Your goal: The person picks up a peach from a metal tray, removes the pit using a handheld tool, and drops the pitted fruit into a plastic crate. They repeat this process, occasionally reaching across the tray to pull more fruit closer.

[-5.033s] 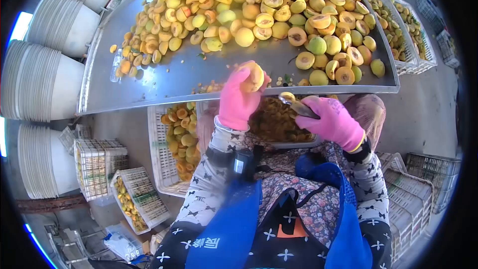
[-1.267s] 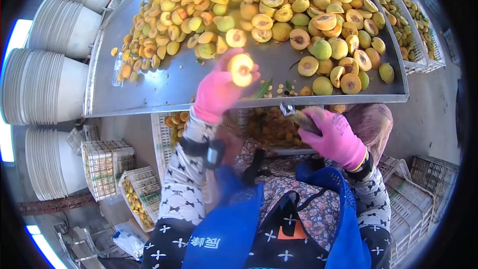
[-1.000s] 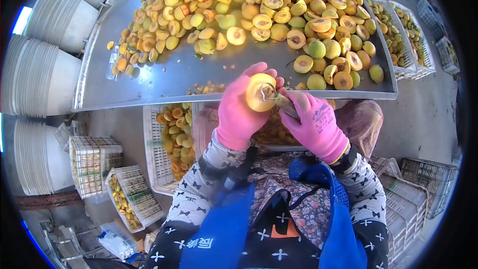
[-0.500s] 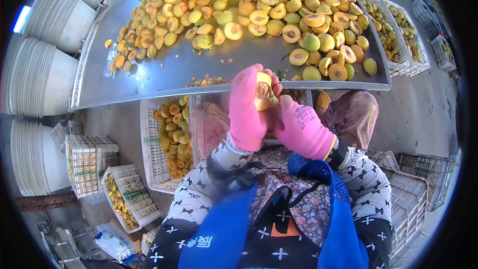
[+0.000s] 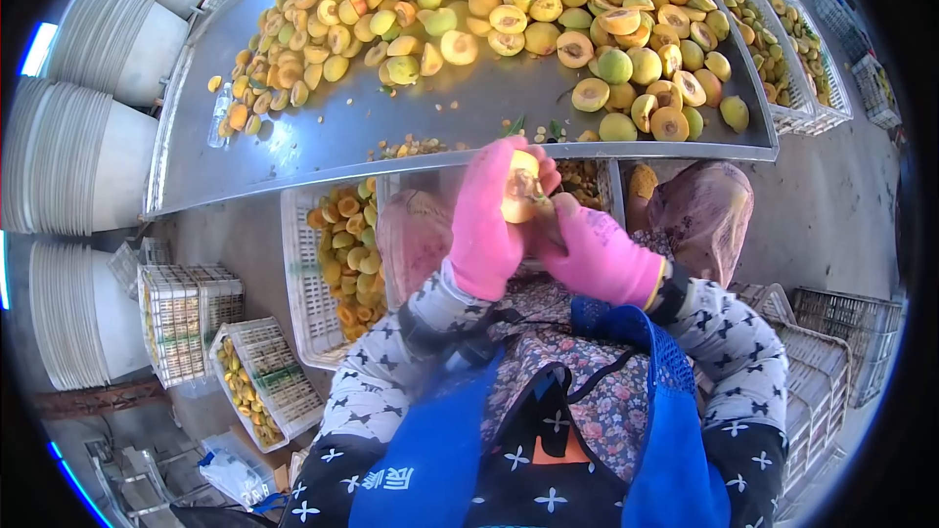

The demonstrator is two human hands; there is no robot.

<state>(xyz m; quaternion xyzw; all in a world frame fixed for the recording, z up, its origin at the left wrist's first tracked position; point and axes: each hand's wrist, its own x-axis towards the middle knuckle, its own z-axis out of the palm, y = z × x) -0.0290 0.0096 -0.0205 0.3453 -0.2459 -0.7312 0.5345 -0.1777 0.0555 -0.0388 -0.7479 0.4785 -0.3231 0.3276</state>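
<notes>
a halved fruit (image 5: 520, 185) sits in the pink-gloved left hand (image 5: 486, 220), held up over the person's lap by the near edge of the tabletop (image 5: 323, 158). that hand is cupped around it, gripping from behind and the side, with the cut face turned toward the right hand (image 5: 599, 256), presumably so the flesh is braced and within reach. the right hand, gloved alike, is curled closed on what looks like a small tool (image 5: 540, 200), its tip at the cut face.

beyond the hands, a broad heap of cut fruit (image 5: 509, 20) lies on the metal tabletop, and small scraps (image 5: 416, 147) are scattered along its near edge. a white crate (image 5: 303, 279) of fruit halves stands beside the person's knee, likely put there to be within easy reach. a clear bottle (image 5: 220, 117) lies near the tabletop's left side, with stacked tubs (image 5: 103, 161) further left.

the tool's handle is hidden by the right hand, and its tip is too small and blurred to make out. the container below the hands is mostly covered by them, and the heap's far end is cut off at the top.
</notes>
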